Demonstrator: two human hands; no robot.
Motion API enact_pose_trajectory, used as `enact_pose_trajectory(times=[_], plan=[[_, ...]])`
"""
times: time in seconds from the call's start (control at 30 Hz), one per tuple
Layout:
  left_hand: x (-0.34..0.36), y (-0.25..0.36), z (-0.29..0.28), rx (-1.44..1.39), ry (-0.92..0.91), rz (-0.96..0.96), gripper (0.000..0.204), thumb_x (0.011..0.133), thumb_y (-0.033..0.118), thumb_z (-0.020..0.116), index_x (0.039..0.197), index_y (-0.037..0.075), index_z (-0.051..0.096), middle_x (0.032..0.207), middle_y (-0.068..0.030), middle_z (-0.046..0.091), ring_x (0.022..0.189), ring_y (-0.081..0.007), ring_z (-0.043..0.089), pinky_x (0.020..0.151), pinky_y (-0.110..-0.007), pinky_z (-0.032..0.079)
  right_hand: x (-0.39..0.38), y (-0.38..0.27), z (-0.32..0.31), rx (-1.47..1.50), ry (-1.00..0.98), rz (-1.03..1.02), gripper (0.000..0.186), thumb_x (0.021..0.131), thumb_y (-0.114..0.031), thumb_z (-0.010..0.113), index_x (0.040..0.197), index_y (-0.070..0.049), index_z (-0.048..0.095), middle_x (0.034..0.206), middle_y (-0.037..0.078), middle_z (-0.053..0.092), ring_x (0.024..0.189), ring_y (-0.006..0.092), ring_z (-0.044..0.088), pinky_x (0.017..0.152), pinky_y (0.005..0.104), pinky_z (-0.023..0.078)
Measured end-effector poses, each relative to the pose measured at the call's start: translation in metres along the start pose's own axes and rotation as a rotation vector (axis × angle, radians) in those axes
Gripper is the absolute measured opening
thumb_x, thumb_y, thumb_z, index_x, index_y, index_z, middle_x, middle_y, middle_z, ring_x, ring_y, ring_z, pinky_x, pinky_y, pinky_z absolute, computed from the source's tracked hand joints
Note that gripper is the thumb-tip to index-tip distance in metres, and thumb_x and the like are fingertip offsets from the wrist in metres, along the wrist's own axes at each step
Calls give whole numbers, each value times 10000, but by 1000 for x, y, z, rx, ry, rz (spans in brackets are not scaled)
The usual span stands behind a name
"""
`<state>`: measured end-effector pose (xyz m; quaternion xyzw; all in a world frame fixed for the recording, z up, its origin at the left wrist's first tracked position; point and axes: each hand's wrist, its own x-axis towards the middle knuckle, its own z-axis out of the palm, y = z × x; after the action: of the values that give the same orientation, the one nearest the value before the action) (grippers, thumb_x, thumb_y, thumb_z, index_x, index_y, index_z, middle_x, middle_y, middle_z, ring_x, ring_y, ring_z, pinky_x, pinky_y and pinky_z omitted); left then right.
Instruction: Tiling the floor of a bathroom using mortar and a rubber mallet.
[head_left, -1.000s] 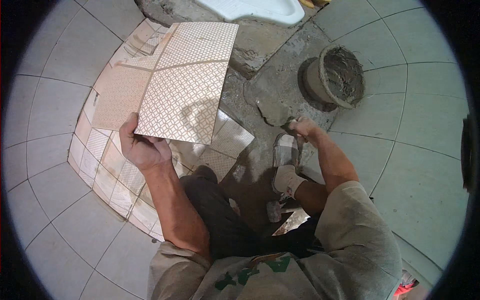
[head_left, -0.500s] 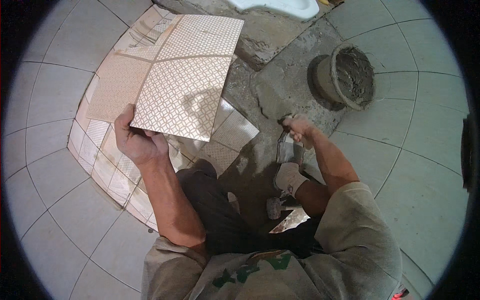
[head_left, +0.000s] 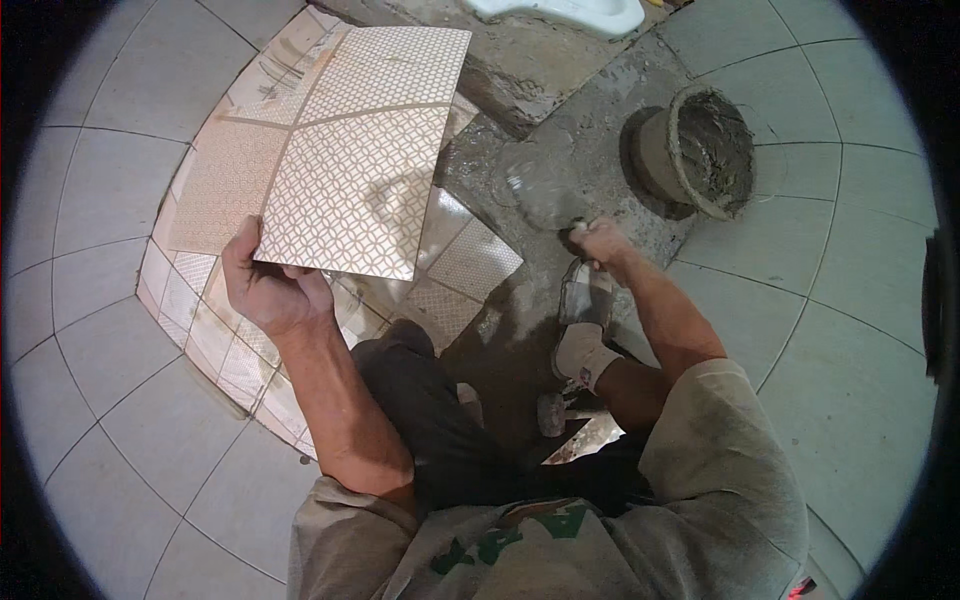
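Note:
My left hand [head_left: 280, 285] grips the lower-left edge of a large patterned tile [head_left: 350, 170], cream with a beige geometric design in sections, held tilted above other patterned tiles [head_left: 465, 265]. My right hand [head_left: 600, 240] is closed on the handle of a trowel [head_left: 540, 185], its blade smeared with grey mortar and slightly blurred over the rough concrete. Up and to the right of that hand stands a round bucket [head_left: 710, 150] with grey mortar inside and crusted on its rim.
A white ceramic squat pan [head_left: 560, 12] sits on a raised concrete ledge [head_left: 510, 80] at the top. Pale tiled walls [head_left: 110, 220] curve round both sides. My shod foot is beneath my right hand, and a hammer [head_left: 550, 413] lies near my legs.
The tile in my left hand has shifted slightly up and left. My right hand has moved up and a little left with the trowel, whose blade now catches the light.

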<state>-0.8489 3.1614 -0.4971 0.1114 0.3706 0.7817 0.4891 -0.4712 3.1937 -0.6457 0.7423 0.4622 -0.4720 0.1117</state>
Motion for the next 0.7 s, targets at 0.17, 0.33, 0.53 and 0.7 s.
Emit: enact_pose_trajectory(times=[0.17, 0.33, 0.53, 0.7], plan=[[8, -11, -4, -41, -37, -35, 246, 879, 141, 445, 670, 36, 520, 548, -48, 489, 395, -105, 393, 392, -235, 338, 18, 10, 6, -182, 55, -203, 332, 806, -285, 587, 870, 36, 638, 744, 173, 630, 647, 239, 626, 569, 373, 472], [3, -1, 2, -21, -86, -13, 238, 876, 129, 444, 674, 29, 520, 559, -62, 498, 395, -111, 390, 411, -239, 347, -2, -8, -5, 49, 4, -41, 345, 812, -289, 579, 735, 47, 589, 603, 140, 567, 498, 235, 566, 489, 382, 449], [4, -9, 20, -15, 213, -17, 242, 863, 138, 453, 650, 44, 518, 520, -48, 475, 390, -113, 387, 406, -239, 334, 2, 23, -54, -604, 18, -290, 416, 773, -336, 570, 986, 13, 649, 983, 235, 646, 899, 392, 624, 786, 428, 483], [2, -1, 6, 15, -34, -43, 242, 859, 151, 462, 647, 53, 525, 495, -39, 456, 387, -109, 390, 401, -246, 331, -3, 32, -71, -72, 157, -18, 289, 813, -277, 581, 831, 11, 603, 737, 158, 625, 638, 302, 591, 585, 415, 467]])
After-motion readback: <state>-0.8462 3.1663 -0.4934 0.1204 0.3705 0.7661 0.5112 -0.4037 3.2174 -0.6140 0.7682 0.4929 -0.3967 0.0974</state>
